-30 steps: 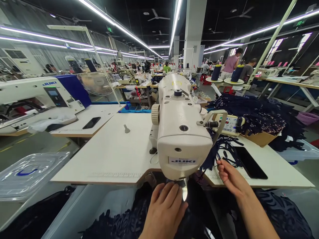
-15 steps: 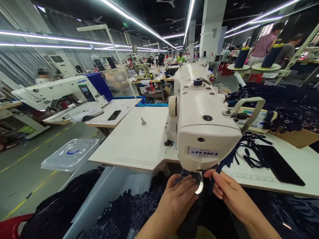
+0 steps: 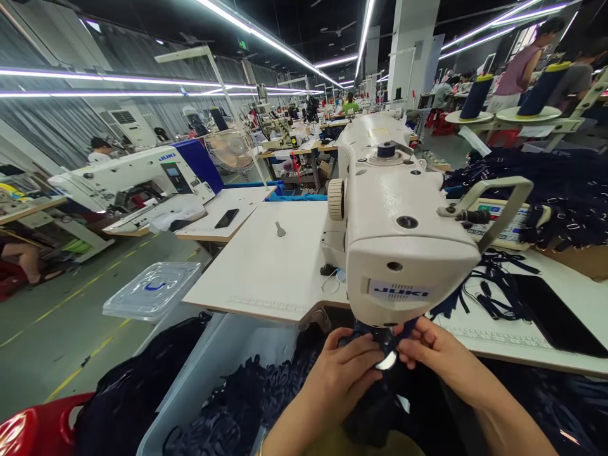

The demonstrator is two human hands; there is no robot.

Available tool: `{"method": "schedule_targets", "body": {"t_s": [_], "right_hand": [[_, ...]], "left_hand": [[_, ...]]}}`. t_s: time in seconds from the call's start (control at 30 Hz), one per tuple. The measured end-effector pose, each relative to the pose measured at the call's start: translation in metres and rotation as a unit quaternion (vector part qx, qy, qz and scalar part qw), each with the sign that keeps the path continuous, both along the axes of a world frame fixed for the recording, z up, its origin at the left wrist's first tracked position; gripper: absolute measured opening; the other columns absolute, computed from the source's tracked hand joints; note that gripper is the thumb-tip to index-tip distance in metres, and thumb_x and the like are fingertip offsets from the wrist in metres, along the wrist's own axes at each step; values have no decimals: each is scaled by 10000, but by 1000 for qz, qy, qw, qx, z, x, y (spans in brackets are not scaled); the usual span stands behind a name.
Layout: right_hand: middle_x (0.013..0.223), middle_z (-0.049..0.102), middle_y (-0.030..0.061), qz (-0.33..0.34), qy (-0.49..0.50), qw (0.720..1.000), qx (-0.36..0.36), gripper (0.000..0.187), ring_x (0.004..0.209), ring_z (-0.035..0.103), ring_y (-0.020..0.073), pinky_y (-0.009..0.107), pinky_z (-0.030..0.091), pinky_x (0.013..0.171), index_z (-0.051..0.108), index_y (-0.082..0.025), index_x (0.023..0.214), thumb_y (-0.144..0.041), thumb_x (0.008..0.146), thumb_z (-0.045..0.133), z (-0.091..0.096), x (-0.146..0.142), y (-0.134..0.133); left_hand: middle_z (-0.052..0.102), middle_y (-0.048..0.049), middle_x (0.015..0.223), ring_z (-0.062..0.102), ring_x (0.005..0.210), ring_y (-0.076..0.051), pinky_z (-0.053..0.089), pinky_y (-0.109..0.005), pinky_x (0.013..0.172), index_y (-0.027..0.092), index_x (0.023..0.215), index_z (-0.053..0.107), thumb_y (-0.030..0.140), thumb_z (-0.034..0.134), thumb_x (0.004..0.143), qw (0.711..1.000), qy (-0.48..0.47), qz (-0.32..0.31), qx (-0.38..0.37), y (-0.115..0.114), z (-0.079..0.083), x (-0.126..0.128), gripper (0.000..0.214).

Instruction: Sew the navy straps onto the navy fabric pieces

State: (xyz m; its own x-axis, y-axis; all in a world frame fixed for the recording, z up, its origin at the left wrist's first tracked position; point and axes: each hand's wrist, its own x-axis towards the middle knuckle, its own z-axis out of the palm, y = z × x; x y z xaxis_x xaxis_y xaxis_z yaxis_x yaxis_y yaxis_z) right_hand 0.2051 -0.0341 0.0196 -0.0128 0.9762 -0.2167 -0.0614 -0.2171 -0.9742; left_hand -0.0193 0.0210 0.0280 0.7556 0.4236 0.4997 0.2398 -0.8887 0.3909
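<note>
Beneath the head of a white JUKI sewing machine [image 3: 411,266], my two hands work close together. My left hand [image 3: 346,370] presses its fingers together on dark navy fabric [image 3: 365,408], just left of the shiny curved metal part [image 3: 387,361]. Pinched between thumb and fingers of my right hand [image 3: 430,345] is a navy strap [image 3: 403,330], whose near end lies by that metal part. The needle area is hidden by the machine head and my fingers.
A blue-grey bin [image 3: 190,380] of navy straps stands below the white table [image 3: 266,266]. On the table lie a flat metal key-like piece [image 3: 280,229] and, at right, a black tablet [image 3: 555,316]. A navy strap pile [image 3: 536,190] sits beyond. People work in the background.
My right hand has drawn the navy strap in toward the metal part and turned, thumb now lower. My left hand stays on the fabric. The view has shifted slightly left.
</note>
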Motion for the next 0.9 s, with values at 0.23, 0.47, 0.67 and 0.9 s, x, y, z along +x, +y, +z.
{"method": "schedule_targets", "body": {"t_s": [0.23,0.47,0.67,0.9], "right_hand": [[673,549,-27,-22,-96,995,-14,358,535,489,113,268,443,543,574,-202,796,-555,825,623,12,4,-1],[798,593,-1,-28,-201,978,44,216,755,552,175,278,451,674,585,-216,902,-427,856,585,-7,-5,11],[824,642,8,-25,-176,983,47,204,797,593,195,295,466,707,607,-211,930,-394,839,597,1,-8,12],[905,654,32,-28,-159,986,42,237,877,593,209,318,458,766,591,-192,993,-392,868,567,-4,-10,12]], "left_hand": [[725,-44,1072,661,1078,-175,400,-406,1103,226,1148,636,301,498,1003,992,-70,-5,-107,3,-11,-2,214],[709,-30,1125,632,1133,-150,309,-397,1164,211,1178,613,313,505,1000,997,-35,-15,-63,3,-6,-1,232],[704,-29,1109,617,1155,-152,264,-408,1185,190,1170,606,285,503,1003,1000,6,-10,20,0,1,4,218],[694,-39,1111,591,1191,-149,259,-397,1187,181,1181,597,277,443,1025,999,24,-18,30,0,2,5,240]]}}
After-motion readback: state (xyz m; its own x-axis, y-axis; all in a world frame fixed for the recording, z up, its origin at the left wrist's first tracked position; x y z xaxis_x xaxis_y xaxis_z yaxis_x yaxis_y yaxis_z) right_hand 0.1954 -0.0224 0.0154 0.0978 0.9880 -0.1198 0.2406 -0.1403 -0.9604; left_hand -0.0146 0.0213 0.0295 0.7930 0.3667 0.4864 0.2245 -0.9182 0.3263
